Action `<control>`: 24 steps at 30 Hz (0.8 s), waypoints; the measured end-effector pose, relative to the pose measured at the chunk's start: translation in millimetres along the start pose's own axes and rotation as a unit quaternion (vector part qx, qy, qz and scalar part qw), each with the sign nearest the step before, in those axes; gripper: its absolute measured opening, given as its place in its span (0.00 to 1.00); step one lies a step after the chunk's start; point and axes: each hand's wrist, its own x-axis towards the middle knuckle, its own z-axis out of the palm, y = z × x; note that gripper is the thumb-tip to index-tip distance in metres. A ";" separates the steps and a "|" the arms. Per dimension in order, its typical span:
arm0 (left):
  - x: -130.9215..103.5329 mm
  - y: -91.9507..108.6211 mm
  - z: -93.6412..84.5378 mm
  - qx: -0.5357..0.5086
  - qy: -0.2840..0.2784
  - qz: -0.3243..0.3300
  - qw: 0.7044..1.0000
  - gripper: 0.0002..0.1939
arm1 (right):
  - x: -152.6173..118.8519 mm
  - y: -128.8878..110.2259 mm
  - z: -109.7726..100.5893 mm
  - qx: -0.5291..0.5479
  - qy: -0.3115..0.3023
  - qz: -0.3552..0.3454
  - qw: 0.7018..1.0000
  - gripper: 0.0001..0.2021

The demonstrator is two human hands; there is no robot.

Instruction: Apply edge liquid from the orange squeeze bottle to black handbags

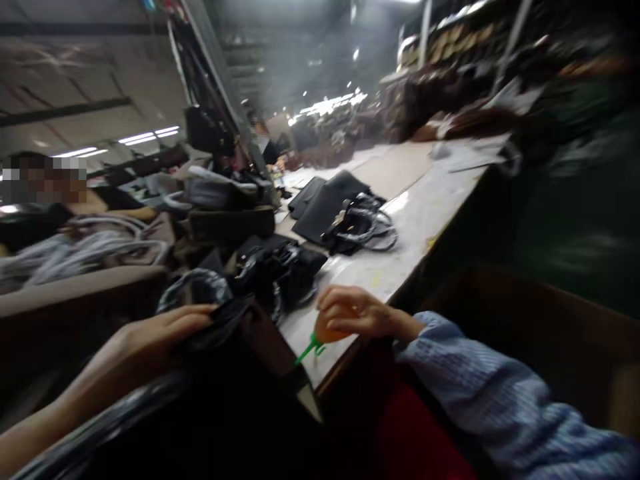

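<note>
A dark, blurred black bag (235, 407) fills the lower middle of the head view. My left hand (160, 337) grips its upper edge, with the fingertips partly lost against the dark material. In my right hand (355, 310) is an orange squeeze bottle (327, 328), the fingers wrapped round it. Its green nozzle (311, 348) points down and left, close to the bag's right edge; whether it touches, I cannot tell. Just beyond the bag lie black bag pieces with plastic-wrapped handles (280, 267).
A long pale table (415, 193) runs away to the right. Black flat panels and wrapped handles (325, 207) lie on it. Bags with grey wrapped handles (100, 247) crowd the left, near a person. A cardboard box (550, 307) stands at lower right.
</note>
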 end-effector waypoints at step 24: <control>-7.3 -19.0 4.4 -0.071 -0.022 0.022 0.997 0.15 | -5.6 -8.9 -7.6 -0.048 0.018 0.021 0.998 0.10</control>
